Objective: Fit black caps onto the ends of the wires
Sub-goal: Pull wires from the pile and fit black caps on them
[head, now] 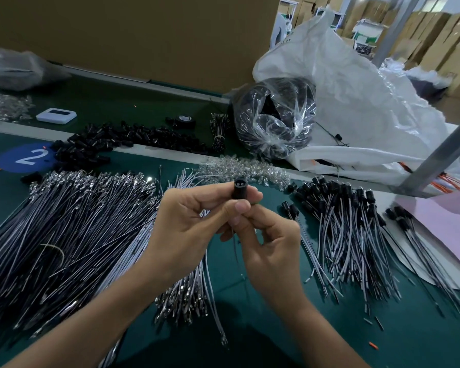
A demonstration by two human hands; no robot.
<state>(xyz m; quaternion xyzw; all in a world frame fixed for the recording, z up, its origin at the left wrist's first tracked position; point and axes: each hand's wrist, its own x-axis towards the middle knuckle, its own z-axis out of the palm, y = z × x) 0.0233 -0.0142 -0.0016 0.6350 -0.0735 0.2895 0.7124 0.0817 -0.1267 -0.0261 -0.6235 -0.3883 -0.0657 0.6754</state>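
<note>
My left hand (189, 221) pinches a black cap (240, 188) between thumb and fingertips, held upright above the green bench with its open end facing up. Just below it, my right hand (266, 240) grips the thin wires (234, 243) that hang down out of the cap. A big heap of bare grey and black wires (64, 229) lies at the left. Wires fitted with black caps (340, 208) fan out at the right. Loose black caps (122, 140) are piled along the far belt edge.
Clear small bulbs (245, 170) lie in a pile behind my hands. A clear bag of black parts (274, 115) and a large white sack (356, 107) stand at the back right. A pink sheet (436, 216), a grey post (436, 155) and a white device (55, 116) are nearby.
</note>
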